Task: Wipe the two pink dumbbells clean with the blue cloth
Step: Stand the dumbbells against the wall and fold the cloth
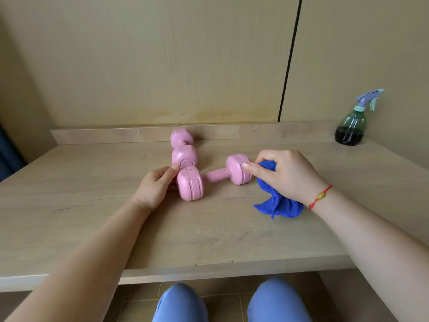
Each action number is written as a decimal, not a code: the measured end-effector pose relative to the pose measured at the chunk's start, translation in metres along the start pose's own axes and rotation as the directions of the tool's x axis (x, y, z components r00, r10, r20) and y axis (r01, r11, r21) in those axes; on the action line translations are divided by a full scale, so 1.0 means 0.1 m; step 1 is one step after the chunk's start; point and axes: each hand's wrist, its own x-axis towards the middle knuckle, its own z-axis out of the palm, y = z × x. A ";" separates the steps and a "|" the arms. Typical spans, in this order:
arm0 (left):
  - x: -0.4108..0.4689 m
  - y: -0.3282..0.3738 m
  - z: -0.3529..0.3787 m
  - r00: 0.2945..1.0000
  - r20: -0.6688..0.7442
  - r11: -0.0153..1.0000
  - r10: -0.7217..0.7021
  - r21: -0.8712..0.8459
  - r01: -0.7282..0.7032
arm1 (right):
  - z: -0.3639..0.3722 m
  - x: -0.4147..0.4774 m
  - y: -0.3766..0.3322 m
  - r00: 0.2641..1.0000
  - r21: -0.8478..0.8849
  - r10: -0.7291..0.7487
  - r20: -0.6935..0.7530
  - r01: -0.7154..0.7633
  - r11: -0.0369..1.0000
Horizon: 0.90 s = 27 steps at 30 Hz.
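Two pink dumbbells lie on the wooden desk (209, 228). The near dumbbell (214, 175) lies crosswise in the middle. The far dumbbell (184, 147) points away toward the back ledge, its near head touching the first one. My left hand (155, 184) holds the left head of the near dumbbell, thumb on top. My right hand (285, 175) grips the bunched blue cloth (278, 201) and presses it against the right head, thumb on that head. Part of the cloth trails on the desk below my wrist.
A spray bottle (350, 126) with dark liquid and a purple trigger stands at the back right of the desk. A low wooden ledge (116, 134) runs along the back under the wall panels. My knees (232, 303) sit under the desk's front edge.
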 end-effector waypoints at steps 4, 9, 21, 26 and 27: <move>-0.03 0.04 0.02 0.997 -0.038 0.995 -0.074 -0.074 0.071 | -0.06 -0.10 0.13 0.989 -0.174 0.136 0.056 -0.125 0.977; -0.08 0.19 0.06 0.990 0.027 0.983 -0.141 -0.113 0.143 | -0.09 -0.29 0.32 0.891 -0.376 0.333 0.310 -0.207 0.903; -0.32 0.52 0.16 0.970 0.134 0.979 -0.204 0.055 0.198 | 0.25 -0.55 -0.51 0.916 -0.112 0.119 0.382 -0.082 0.990; -0.41 0.50 0.26 0.976 0.137 0.979 -0.170 0.135 0.151 | 0.52 -0.43 -0.60 0.828 0.045 0.219 0.516 -0.281 0.959; -0.43 0.50 0.27 0.979 0.135 0.980 -0.154 0.151 0.134 | 0.56 -0.39 -0.59 0.830 0.051 0.228 0.509 -0.293 0.955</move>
